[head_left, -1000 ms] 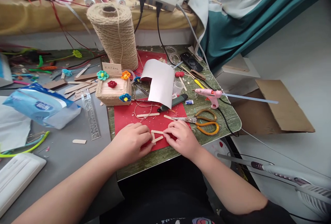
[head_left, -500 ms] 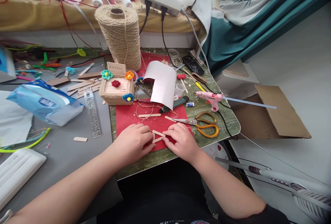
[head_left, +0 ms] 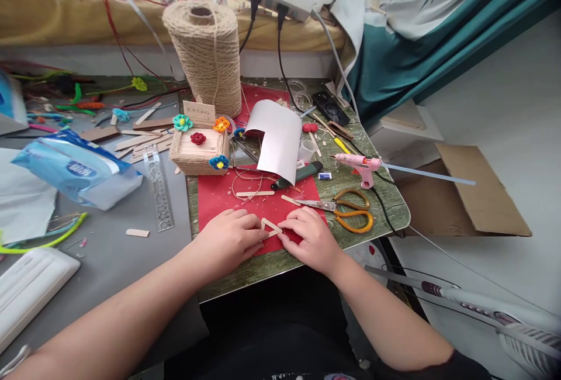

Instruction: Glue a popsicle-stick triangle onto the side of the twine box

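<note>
A small triangle of wooden craft sticks (head_left: 272, 226) is held between my two hands, just over the red paper (head_left: 214, 199). My left hand (head_left: 232, 232) has its fingers closed on the triangle's left side. At the right corner, my right hand (head_left: 310, 238) pinches the sticks between thumb and fingers. Beyond the hands a loose craft stick (head_left: 255, 194) lies on the paper. Another short stick (head_left: 290, 200) lies by the tip of the orange-handled scissors (head_left: 354, 211), right of my right hand.
A pink glue gun (head_left: 362, 163) stands at the right edge. Behind are a twine-wrapped box (head_left: 199, 161) with flowers, a big twine spool (head_left: 205, 58) and curled white paper (head_left: 280, 140). On the left lie a clear ruler (head_left: 158, 193) and a tissue pack (head_left: 79, 169).
The triangle has turned slightly, and its sticks now meet at the right corner by my right fingertips. Both hands keep nearly the same place; the view has shifted a little.
</note>
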`<state>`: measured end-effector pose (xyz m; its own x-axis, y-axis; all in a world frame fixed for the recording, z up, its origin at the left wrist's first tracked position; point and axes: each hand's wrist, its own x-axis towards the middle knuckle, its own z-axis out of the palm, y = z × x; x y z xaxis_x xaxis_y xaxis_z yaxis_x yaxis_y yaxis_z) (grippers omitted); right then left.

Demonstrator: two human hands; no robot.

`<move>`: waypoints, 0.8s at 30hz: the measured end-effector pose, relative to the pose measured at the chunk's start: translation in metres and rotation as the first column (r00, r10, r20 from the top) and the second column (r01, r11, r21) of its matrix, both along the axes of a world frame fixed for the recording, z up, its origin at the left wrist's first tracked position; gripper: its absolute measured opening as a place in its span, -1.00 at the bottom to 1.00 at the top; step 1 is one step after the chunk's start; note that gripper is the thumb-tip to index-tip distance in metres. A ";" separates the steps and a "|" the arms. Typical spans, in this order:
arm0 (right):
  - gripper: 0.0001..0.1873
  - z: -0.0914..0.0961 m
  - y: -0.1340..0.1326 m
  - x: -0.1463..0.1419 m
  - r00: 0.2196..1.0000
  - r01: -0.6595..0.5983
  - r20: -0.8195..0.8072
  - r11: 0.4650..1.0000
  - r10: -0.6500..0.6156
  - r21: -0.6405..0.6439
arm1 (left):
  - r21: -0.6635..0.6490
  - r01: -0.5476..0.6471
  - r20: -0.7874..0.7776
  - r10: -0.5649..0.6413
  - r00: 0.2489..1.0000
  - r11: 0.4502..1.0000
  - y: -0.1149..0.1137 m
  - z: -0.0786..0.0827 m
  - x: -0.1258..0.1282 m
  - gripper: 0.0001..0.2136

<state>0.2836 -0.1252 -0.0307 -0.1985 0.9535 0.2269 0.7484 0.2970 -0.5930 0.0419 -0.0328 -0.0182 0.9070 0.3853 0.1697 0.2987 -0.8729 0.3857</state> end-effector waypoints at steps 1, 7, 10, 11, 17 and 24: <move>-0.86 0.000 0.000 0.000 1.000 -0.003 -0.001 1.000 0.003 0.001 | 0.007 0.008 0.002 -0.008 1.000 1.000 0.000 -0.001 0.000 -0.80; -0.80 0.000 -0.001 0.004 0.999 -0.021 -0.027 1.000 0.021 -0.004 | -0.039 0.027 0.014 -0.027 1.000 0.999 0.003 -0.002 0.000 -0.80; -0.82 0.000 -0.001 0.005 0.999 -0.023 -0.032 1.000 0.023 -0.013 | -0.092 0.068 0.045 -0.064 0.997 0.993 0.008 -0.001 -0.003 -0.82; -0.83 -0.001 -0.001 0.005 0.999 -0.026 -0.035 1.000 0.025 -0.015 | -0.096 0.084 0.052 -0.079 0.996 0.992 0.009 -0.001 -0.004 -0.82; -0.88 -0.004 -0.001 0.005 0.997 -0.042 -0.062 0.999 0.041 -0.010 | -0.088 0.106 0.040 -0.102 0.994 0.990 0.013 0.000 -0.006 -0.77; -0.92 -0.003 0.001 0.005 0.997 -0.039 -0.065 0.999 0.039 -0.005 | -0.100 0.100 0.057 -0.094 0.994 0.990 0.013 0.000 -0.005 -0.76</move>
<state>0.2887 -0.1239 -0.0335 -0.2203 0.9467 0.2349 0.6960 0.3213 -0.6421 0.0373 -0.0195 -0.0179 0.9320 0.3136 0.1815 0.1918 -0.8520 0.4872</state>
